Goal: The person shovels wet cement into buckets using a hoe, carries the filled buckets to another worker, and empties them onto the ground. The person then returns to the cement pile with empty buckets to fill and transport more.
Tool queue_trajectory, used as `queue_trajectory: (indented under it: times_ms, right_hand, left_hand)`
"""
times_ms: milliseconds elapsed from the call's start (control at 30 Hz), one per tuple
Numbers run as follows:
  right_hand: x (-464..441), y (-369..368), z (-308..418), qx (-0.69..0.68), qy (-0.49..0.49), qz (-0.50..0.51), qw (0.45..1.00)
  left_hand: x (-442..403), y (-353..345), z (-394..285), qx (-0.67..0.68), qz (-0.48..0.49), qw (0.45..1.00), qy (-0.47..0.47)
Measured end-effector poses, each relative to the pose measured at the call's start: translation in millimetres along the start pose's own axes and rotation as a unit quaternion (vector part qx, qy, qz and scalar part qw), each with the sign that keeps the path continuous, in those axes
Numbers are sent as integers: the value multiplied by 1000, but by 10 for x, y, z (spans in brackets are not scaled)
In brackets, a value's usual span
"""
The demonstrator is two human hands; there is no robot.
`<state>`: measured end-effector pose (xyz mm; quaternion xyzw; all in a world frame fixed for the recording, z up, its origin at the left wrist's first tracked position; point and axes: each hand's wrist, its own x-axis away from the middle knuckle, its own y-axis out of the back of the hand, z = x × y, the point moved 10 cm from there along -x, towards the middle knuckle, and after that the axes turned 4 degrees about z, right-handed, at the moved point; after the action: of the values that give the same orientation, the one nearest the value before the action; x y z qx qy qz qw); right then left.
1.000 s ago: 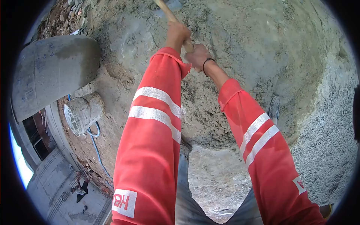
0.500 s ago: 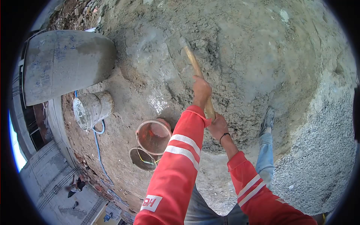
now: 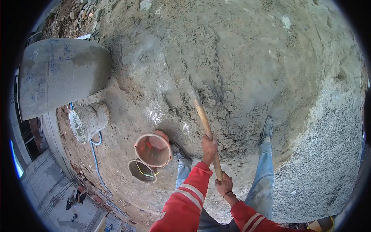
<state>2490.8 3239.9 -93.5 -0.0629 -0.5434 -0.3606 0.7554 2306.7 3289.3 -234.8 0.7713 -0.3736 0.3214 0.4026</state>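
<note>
My left hand (image 3: 209, 147) is wrapped round the middle of a long wooden handle (image 3: 203, 120). Closer to my body, my right hand (image 3: 224, 184) grips the same handle near its end; a dark band circles that wrist. The handle slants away from me into wet grey concrete mix (image 3: 228, 96). Its grey, mix-coated socket (image 3: 194, 92) shows at the far end. The tool's head is sunk in or covered by the mix, so I cannot tell whether it is a hoe or a shovel.
Two buckets, an orange one (image 3: 154, 150) and a dark one (image 3: 136, 170), stand by my left shoe (image 3: 181, 151). Farther left are a white bucket (image 3: 79, 125), a blue hose (image 3: 97, 164) and a large grey drum (image 3: 65, 73). Gravel (image 3: 320, 162) lies to the right.
Both hands have drawn the handle back toward my body, and its far end has come nearer through the mix. My left shoe has come into view beside the buckets.
</note>
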Motion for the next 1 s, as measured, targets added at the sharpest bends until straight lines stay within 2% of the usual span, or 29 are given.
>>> queue_trajectory:
  times_ms: [33, 100, 167, 200, 267, 300, 400, 467, 533, 567, 633, 667, 733, 800, 833, 867, 900, 1000]
  right_hand:
    - [-171, 3, 117, -10, 25, -8, 1000]
    - [-493, 108, 403, -18, 51, -23, 998]
    - [-384, 87, 685, -91, 29, 20, 995]
    - [-431, 72, 851, -92, 32, 26, 995]
    - [-407, 92, 1033, -45, 5, 23, 999]
    - [-389, 158, 1152, -39, 13, 5, 999]
    - [-305, 135, 824, -24, 22, -23, 999]
    - [-149, 201, 373, -53, 42, -16, 998]
    - [122, 271, 8, -36, 25, 5, 999]
    - [305, 258, -212, -24, 20, 12, 999]
    - [783, 181, -634, 22, 34, 9, 999]
    - [1030, 148, -738, 51, 55, 29, 997]
    - [1487, 133, -946, 132, -26, 58, 989]
    - [1594, 118, -1017, 198, -53, 85, 975]
    - [1481, 110, -997, 218, -24, 74, 973]
    - [1261, 115, -769, 236, 4, 64, 970]
    - [984, 115, -491, 271, 51, 50, 960]
    - [-93, 64, 696, 257, 175, -39, 950]
  left_hand:
    - [-283, -89, -16, -38, -29, 998, -50]
    - [-542, -47, -362, -41, -24, 998, -31]
    - [-626, -24, -515, 36, 35, 998, -35]
    - [-698, 92, -687, 34, 28, 998, -35]
    - [-678, 7, -756, 149, 127, 980, 37]
    - [-684, 13, -779, 149, 126, 980, 35]
    - [-571, -40, -667, 113, 91, 989, 19]
    - [-238, -32, -368, 1, -51, 996, -79]
    - [295, -83, -221, 27, -40, 996, -70]
    - [714, 21, -341, 54, -7, 998, 6]
    - [1173, -61, 273, 112, 2, 994, -12]
    - [1468, -42, 401, 163, 28, 985, 38]
    - [1997, 4, 589, 256, 52, 959, 106]
    - [1993, 72, 545, 305, 51, 944, 115]
    - [1912, 118, 537, 335, 56, 934, 110]
    - [1806, 229, 413, 362, 61, 924, 106]
    - [1557, 354, 210, 408, 56, 909, 65]
    - [527, 996, -860, 390, 36, 919, -45]
